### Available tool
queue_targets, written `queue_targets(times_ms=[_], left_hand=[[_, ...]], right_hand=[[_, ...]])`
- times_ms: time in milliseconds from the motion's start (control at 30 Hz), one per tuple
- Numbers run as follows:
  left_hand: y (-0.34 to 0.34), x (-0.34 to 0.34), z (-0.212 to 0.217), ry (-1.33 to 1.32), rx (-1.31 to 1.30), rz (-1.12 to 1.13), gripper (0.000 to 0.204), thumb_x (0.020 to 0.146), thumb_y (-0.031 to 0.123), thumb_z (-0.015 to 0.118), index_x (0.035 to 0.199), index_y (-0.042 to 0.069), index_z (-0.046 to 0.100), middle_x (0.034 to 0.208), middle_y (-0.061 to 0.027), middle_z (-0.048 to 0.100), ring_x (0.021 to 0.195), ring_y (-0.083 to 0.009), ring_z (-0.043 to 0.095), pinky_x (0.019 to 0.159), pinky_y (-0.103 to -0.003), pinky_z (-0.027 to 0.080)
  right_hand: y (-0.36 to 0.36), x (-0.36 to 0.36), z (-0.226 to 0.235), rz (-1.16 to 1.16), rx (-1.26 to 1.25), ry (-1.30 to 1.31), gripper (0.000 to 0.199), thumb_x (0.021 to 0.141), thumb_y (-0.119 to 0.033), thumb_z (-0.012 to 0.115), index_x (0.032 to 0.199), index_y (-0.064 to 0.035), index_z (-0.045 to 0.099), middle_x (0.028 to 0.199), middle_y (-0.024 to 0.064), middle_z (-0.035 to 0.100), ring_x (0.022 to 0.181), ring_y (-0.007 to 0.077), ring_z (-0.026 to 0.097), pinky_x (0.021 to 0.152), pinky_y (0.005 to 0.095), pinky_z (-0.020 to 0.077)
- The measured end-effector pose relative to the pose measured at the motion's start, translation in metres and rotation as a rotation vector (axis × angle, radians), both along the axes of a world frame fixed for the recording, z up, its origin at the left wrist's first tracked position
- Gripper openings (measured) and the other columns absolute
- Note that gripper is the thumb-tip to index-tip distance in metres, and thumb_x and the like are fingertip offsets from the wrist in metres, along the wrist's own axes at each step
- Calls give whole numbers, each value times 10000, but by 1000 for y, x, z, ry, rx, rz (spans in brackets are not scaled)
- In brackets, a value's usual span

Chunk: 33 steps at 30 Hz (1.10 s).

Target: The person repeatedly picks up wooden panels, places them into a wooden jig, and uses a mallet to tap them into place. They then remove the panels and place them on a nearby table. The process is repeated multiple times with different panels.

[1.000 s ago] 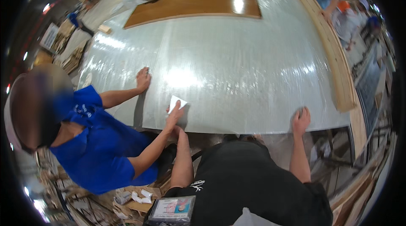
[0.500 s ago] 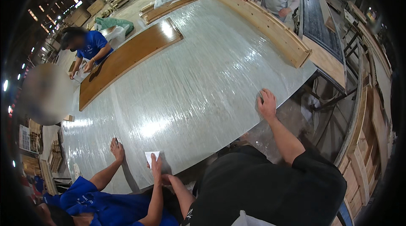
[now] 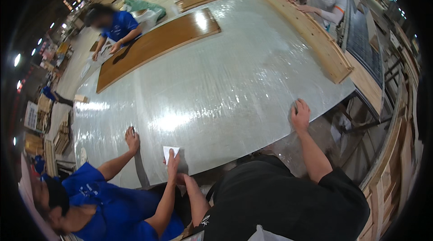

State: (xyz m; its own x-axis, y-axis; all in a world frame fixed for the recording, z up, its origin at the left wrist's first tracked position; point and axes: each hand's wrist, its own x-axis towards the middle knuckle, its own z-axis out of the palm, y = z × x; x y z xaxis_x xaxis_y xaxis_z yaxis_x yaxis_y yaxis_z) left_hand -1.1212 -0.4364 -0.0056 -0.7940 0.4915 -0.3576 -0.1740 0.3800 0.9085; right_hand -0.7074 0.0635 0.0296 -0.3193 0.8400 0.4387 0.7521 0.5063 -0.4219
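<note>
A very large panel wrapped in shiny clear plastic [image 3: 225, 83] fills the middle of the view. My right hand [image 3: 300, 114] lies on its near edge, fingers resting on the plastic. My left hand [image 3: 181, 179] reaches to the same edge further left, partly hidden by a co-worker's arm, so its grip is unclear. That co-worker in a blue shirt [image 3: 103, 205] presses a small white piece [image 3: 170, 151] against the panel with one hand [image 3: 172, 162]. The co-worker's other hand [image 3: 131, 139] lies flat on the plastic.
A long brown wooden board [image 3: 158, 44] lies on the far part of the panel, where another person in blue [image 3: 115, 26] bends over it. A pale wooden beam [image 3: 311, 33] lines the right side, with two people behind it. Racks and stacked wood stand around.
The view has swung round, so the panel now runs diagonally. My hands and the co-worker's hands stay at the same spots on the near edge.
</note>
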Motion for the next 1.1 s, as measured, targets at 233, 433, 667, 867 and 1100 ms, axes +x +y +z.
queue_targets(times_ms=[233,433,667,867,1100], left_hand=[[11,1,-2,5,27,-71,520,1028,348,567,1420,16,487,1047,-126,647,870,-203,601,745,-332,514],[17,-1,4,117,1,-52,351,1073,345,519,1072,4,603,881,-61,597,727,-182,524,637,-315,465],[18,-16,-6,221,17,-69,355,1081,334,510,1037,-5,607,829,-45,573,686,-179,499,622,-314,451],[18,-18,-15,468,-134,-138,351,1085,323,505,1019,-7,606,810,-36,561,677,-177,492,619,-314,445],[8,-15,-5,4,238,-72,269,1058,274,553,997,13,577,804,-37,529,652,-176,458,571,-336,437]], right_hand=[[15,21,-34,1,135,46,352,886,-135,646,1225,-38,645,1335,169,612,1267,354,545,1094,477,389],[8,4,-3,35,15,47,335,861,-196,656,1175,-81,640,1302,148,599,1280,335,526,1069,485,390],[100,-124,111,103,-126,247,676,844,-261,693,1429,-3,471,1116,223,711,1057,397,667,932,475,522],[263,-163,316,96,-634,514,340,904,-264,680,978,64,624,717,176,721,567,272,716,464,414,553],[261,-189,369,-18,-679,453,358,900,-239,701,1114,31,601,752,206,711,439,199,592,398,359,496]])
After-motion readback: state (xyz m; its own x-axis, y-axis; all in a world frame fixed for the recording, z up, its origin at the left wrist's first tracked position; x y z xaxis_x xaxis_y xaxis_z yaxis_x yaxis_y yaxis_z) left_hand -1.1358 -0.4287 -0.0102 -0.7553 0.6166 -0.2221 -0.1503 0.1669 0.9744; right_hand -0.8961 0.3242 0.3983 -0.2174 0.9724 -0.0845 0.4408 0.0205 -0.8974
